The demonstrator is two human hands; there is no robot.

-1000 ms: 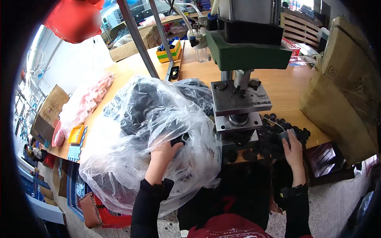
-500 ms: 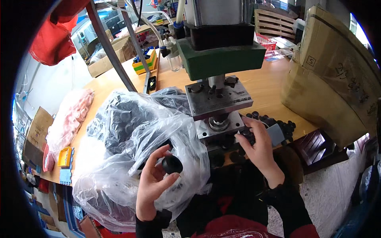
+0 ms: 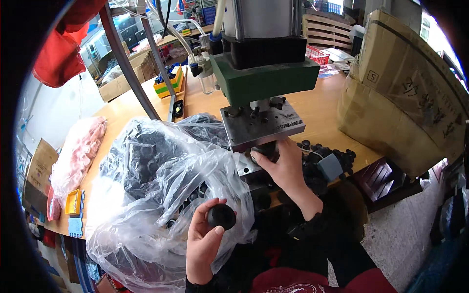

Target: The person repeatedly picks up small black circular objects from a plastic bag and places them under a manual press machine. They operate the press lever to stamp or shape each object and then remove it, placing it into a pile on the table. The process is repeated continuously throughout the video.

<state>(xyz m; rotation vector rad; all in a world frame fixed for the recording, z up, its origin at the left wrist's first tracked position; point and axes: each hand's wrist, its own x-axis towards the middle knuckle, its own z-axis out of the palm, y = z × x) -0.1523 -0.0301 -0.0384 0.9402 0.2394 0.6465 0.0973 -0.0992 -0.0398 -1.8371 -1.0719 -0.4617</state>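
My left hand (image 3: 201,243) pinches a round black cap-like part (image 3: 221,217) between thumb and fingers, in front of a clear plastic bag (image 3: 161,195) filled with more black parts. Inside the press, my right hand (image 3: 291,175) has its thumb and fingers around another black round part (image 3: 266,150), between the steel upper plate (image 3: 264,126) and the lower steel die block (image 3: 245,166). The fingertips of the right hand are partly hidden behind that part and under the plate. Above them rises the green press head (image 3: 264,80).
Loose black parts (image 3: 342,158) lie right of the press, around a grey box (image 3: 330,167) with a cable. A large cardboard box (image 3: 391,93) stands at the right. Pink parts in a bag (image 3: 80,156) and a yellow tray (image 3: 74,201) lie at the left of the wooden table (image 3: 322,105).
My right hand has moved left from beside the die into the press and closed on a black part there. My left hand has shifted right and lower, still holding its part.
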